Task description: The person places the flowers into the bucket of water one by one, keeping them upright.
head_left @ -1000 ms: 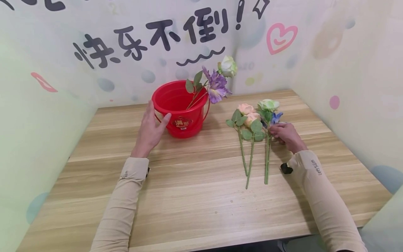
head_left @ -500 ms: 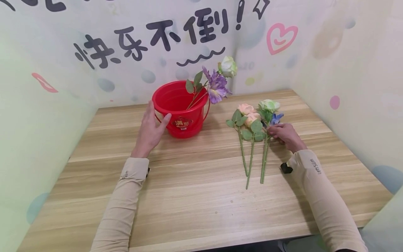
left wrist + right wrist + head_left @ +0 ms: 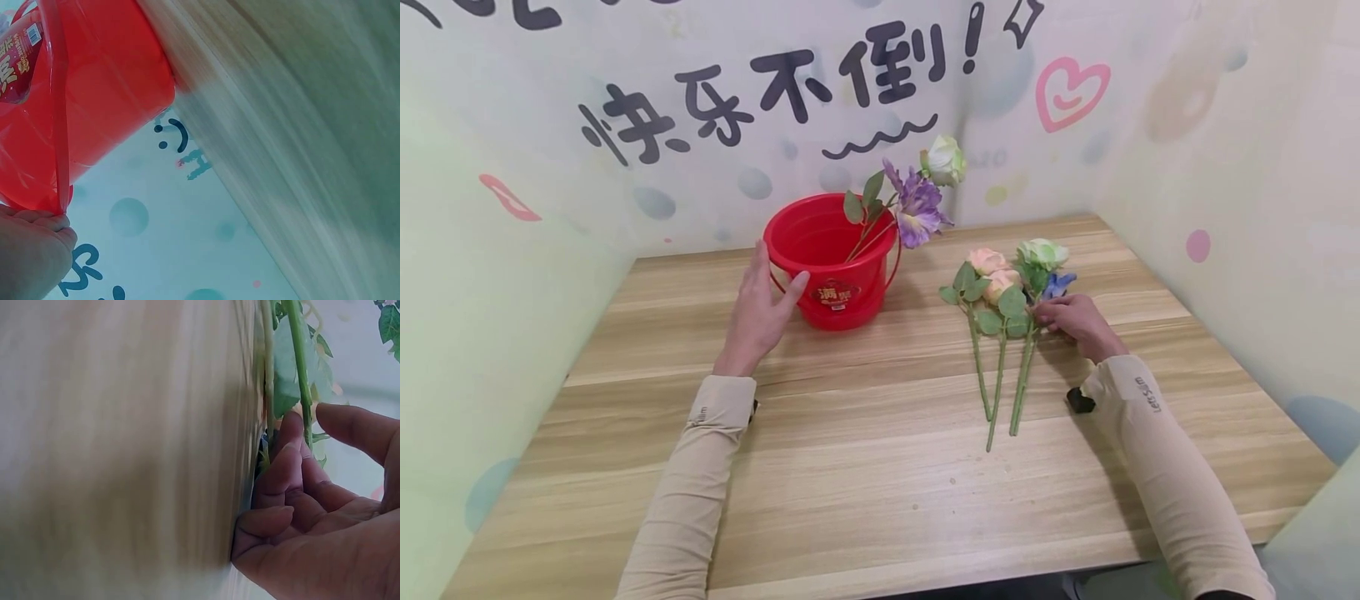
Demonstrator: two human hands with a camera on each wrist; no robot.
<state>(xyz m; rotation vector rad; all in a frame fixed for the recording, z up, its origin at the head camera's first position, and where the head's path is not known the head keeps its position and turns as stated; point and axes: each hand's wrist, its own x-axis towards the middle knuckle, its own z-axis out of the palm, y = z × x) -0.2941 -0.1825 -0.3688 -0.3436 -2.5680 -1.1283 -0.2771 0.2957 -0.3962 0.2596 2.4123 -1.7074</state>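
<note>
A red bucket [image 3: 842, 292] stands at the back of the table, with a purple flower [image 3: 917, 208] and a white-green rose [image 3: 944, 161] leaning out over its right rim. My left hand [image 3: 757, 317] rests against the bucket's left side, fingers straight and thumb spread to the front. At the right, my right hand [image 3: 1084, 327] pinches the stem of a pale green rose [image 3: 1042, 252]; in the right wrist view, a green stem [image 3: 299, 350] runs between thumb and fingers. A blue flower [image 3: 1059, 285] lies beside it, its stem close to the rose's.
Two peach roses [image 3: 1000, 283] with leafy stems lie just left of my right hand. The wooden table [image 3: 865, 500] meets printed walls [image 3: 700, 200] at the back and sides. The bucket's red handle [image 3: 895, 262] hangs down at its side.
Under my right hand, the lower ends of the pale green rose's and neighbouring stems have swung left, towards the peach roses. The left hand and bucket hold still.
</note>
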